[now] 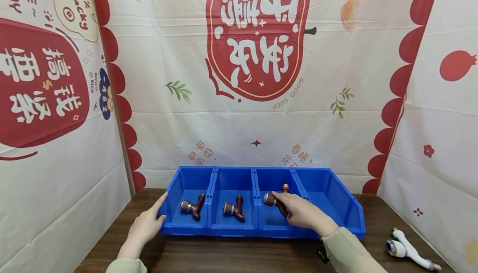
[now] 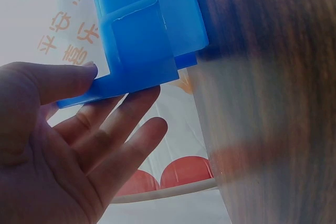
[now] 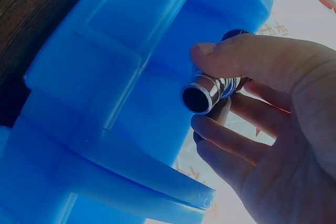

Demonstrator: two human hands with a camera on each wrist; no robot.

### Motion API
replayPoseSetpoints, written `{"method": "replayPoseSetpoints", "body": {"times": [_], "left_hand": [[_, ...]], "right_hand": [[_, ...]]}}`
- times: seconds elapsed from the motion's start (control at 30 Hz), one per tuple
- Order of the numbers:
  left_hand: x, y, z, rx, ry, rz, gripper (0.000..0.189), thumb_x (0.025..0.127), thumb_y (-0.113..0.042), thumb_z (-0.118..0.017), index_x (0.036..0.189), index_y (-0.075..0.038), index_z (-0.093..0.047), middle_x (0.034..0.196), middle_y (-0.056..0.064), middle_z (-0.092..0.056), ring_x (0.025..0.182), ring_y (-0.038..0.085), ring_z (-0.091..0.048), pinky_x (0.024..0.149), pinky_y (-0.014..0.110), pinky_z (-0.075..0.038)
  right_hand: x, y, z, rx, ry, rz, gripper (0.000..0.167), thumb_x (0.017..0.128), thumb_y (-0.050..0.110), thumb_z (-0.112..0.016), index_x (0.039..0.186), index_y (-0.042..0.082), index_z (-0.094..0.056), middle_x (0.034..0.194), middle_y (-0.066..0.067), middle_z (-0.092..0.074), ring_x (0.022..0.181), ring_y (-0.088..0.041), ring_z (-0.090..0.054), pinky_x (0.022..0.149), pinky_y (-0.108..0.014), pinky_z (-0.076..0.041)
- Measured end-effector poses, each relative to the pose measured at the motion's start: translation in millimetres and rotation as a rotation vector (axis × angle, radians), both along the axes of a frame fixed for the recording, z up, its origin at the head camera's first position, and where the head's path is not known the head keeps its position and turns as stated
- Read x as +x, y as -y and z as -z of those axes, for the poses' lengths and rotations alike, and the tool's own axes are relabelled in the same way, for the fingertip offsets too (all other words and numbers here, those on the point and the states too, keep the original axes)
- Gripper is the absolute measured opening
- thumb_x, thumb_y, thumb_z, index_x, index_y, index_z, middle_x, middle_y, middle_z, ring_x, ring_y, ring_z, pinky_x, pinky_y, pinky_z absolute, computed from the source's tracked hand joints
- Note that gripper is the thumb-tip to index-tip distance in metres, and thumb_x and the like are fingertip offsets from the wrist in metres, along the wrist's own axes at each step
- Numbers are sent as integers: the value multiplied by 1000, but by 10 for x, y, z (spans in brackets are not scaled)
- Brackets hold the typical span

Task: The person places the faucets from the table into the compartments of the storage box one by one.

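Observation:
A brown faucet (image 1: 282, 206) with a ribbed, silver-ended knob is in my right hand (image 1: 304, 214), over the third blue bin (image 1: 274, 229) from the left. In the right wrist view, thumb and fingers grip the faucet around its body, and its round open metal end (image 3: 197, 98) faces the camera. My left hand (image 1: 146, 224) pinches the side rim of the leftmost blue bin (image 2: 142, 40), thumb on one face and fingers on the other. Inside that bin lies a second brown faucet (image 1: 195, 208); another brown faucet (image 1: 236, 210) lies in the bin beside it.
The blue bins stand in a joined row, with the rightmost bin (image 1: 326, 194) under and beyond my right forearm. A white faucet (image 1: 408, 249) lies on the brown wooden table (image 1: 209, 254) at the right. Printed cloth (image 1: 239, 127) walls close off the back and sides.

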State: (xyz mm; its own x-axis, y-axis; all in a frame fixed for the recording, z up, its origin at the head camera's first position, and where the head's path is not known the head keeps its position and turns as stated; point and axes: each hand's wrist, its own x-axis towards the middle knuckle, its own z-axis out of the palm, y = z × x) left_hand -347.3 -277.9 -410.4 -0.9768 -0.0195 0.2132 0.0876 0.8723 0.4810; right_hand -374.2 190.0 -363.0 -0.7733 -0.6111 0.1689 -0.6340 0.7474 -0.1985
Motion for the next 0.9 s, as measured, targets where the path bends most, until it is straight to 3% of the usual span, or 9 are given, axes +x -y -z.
{"method": "replayPoseSetpoints", "body": {"times": [0.9], "left_hand": [[-14,6,3,-1,19,-3,66,93,-13,-61,152,-15,-31,126,35,-53,95,45,-63,73,64,-49]], "right_hand": [[-68,5,-10,-14,65,52,80,71,-12,-71,144,-2,-41,132,-22,-54,113,-34,-56,75,-40,-49]]}}
